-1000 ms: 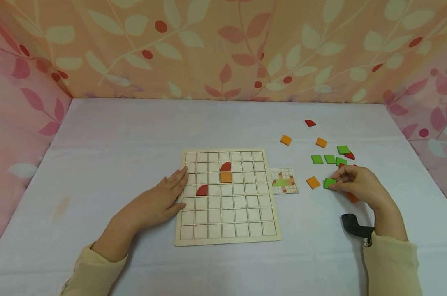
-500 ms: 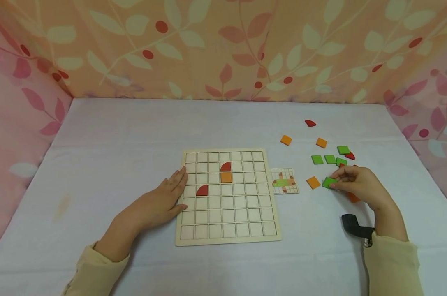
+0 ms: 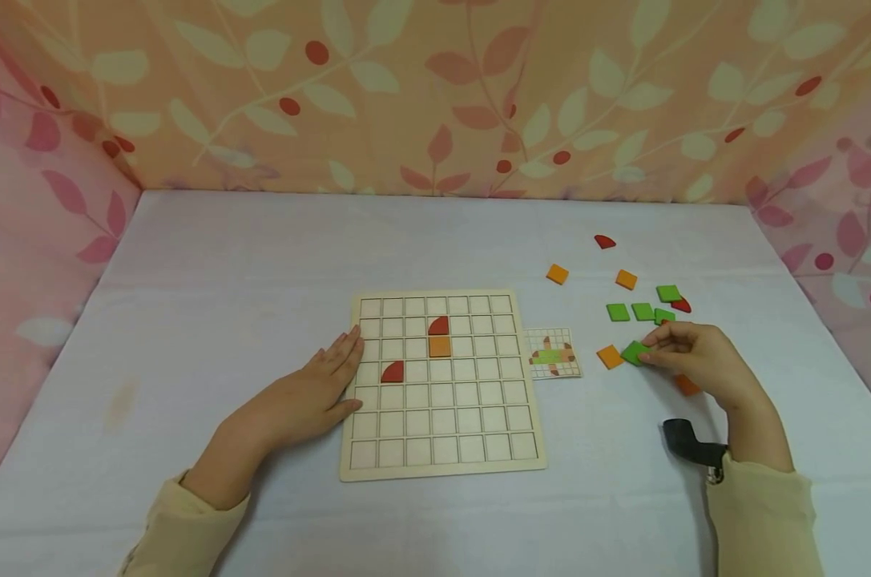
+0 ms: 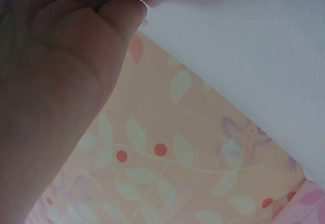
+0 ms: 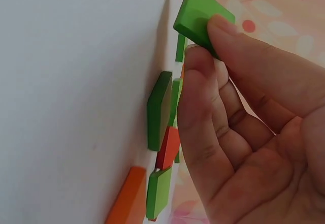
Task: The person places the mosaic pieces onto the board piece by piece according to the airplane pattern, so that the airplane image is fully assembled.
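My right hand pinches a green square tile between thumb and fingers; in the right wrist view the tile is held off the tablecloth. My left hand lies with straight fingers along the left edge of the wooden grid board. On the board are a red quarter-circle piece, an orange square tile right below it, and another red quarter-circle piece lower to the left. The left wrist view shows my left hand from the palm side, its fingertips partly out of frame.
A small pattern card lies against the board's right edge. Several loose green, orange and red pieces are spread around my right hand, among them an orange tile and a red piece. A black wrist mount sits at my right wrist.
The green tile between my right fingers has turned and shifted slightly left, toward the orange tile. My left hand has stayed at the board's edge.
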### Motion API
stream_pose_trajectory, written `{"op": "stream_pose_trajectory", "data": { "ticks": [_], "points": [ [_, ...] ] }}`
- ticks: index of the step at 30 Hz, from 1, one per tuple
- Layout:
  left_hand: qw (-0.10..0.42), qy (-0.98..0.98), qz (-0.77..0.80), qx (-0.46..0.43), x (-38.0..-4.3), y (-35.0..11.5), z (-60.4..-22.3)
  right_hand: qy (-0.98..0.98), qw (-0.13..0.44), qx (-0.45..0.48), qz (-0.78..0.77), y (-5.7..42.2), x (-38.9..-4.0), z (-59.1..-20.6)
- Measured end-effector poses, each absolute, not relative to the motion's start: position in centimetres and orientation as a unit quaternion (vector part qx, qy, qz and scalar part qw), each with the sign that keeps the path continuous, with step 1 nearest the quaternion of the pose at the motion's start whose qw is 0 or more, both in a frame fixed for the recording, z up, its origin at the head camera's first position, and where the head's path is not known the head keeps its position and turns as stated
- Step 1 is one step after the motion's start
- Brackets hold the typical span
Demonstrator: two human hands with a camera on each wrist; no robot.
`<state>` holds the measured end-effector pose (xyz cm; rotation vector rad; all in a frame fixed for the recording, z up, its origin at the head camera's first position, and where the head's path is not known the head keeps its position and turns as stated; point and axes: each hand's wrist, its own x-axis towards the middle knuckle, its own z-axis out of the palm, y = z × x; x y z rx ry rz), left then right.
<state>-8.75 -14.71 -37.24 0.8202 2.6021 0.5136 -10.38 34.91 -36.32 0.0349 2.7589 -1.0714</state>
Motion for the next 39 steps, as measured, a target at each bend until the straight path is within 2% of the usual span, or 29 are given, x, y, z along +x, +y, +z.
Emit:
{"op": "stream_pose_trajectory", "data": {
  "ticks": [13, 25, 39],
  "points": [
    [0.193, 0.92, 0.184, 0.288, -8.8, -14.7, -37.3, 0.895, 0.082, -0.021, -0.437, 31.3, -10.2, -35.2],
    [0.171, 0.926, 0.192, 0.278, -8.8, -14.7, -37.6, 0.893, 0.087, -0.043, -0.439, 28.2, -10.3, -34.7],
    [0.174, 0.926, 0.19, 0.277, -8.8, -14.5, -37.3, 0.862, 0.154, -0.08, -0.476, 21.7, -11.9, -35.5]
  ]
}}
